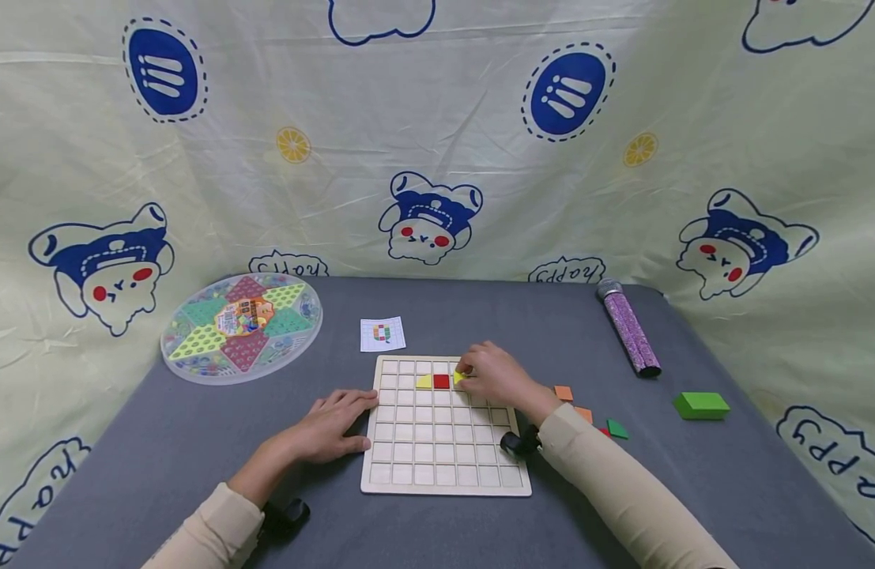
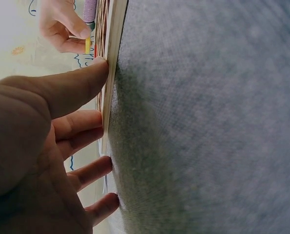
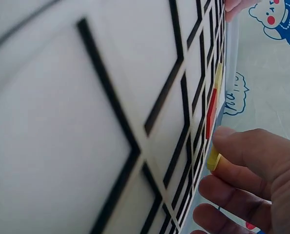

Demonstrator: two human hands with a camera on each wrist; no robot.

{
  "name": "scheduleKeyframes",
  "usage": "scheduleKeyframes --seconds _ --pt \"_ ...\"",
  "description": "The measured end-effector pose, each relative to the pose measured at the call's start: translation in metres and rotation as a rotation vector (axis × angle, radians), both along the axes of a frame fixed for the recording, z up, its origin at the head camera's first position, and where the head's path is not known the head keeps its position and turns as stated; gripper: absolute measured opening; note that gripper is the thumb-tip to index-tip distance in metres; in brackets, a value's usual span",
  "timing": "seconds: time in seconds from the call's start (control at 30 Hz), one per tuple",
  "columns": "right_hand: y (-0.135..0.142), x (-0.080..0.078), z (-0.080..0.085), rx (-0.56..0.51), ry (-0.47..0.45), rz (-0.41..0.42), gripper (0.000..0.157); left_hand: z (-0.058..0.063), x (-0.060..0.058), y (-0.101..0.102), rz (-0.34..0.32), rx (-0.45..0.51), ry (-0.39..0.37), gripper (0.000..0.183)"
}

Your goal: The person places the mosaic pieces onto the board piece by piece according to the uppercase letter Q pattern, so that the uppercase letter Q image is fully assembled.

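A pale wooden grid board [image 1: 444, 454] lies on the grey table. In its second row from the top sit a yellow triangular tile [image 1: 425, 382] and a red square tile [image 1: 442, 382]. My right hand [image 1: 499, 375] is over the board's upper right part. It pinches a yellow tile [image 3: 213, 160] between thumb and forefinger, just right of the red one; the fingers partly cover its shape. At the board's left edge my left hand [image 1: 330, 424] rests with fingers spread, and its thumb [image 2: 88, 80] and fingertips touch the wooden rim.
Behind the board lies a small printed pattern card [image 1: 382, 335]. Orange tiles [image 1: 563, 393], a green tile [image 1: 617, 429] and a red piece lie near the right forearm. Farther right are a green block [image 1: 702, 406] and a purple glittery microphone-shaped tube [image 1: 631, 330]. A round star-patterned board [image 1: 188, 318] lies back left.
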State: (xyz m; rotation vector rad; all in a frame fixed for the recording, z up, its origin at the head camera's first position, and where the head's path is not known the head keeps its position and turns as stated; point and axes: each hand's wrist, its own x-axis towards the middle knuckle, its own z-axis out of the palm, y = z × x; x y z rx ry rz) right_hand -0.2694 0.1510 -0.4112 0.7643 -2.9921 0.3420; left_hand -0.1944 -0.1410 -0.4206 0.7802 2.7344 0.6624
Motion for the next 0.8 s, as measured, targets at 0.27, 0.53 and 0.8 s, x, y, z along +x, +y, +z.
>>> scheduleKeyframes --seconds 0.27,0.53,0.8 --pt "-0.0044 -0.0006 -0.0022 0.020 -0.007 0.017 0.014 0.0008 0.0002 0.0003 0.004 -0.001 -0.005 0.060" --pt "-0.0042 -0.0019 -0.0047 0.028 0.001 0.028 0.014 0.0005 0.0002 -0.0005 -0.001 0.004 0.003 0.060" --pt "-0.0034 -0.0016 -0.0047 0.021 0.012 0.042 0.012 -0.0003 -0.0001 -0.0005 -0.001 0.003 0.007 0.060"
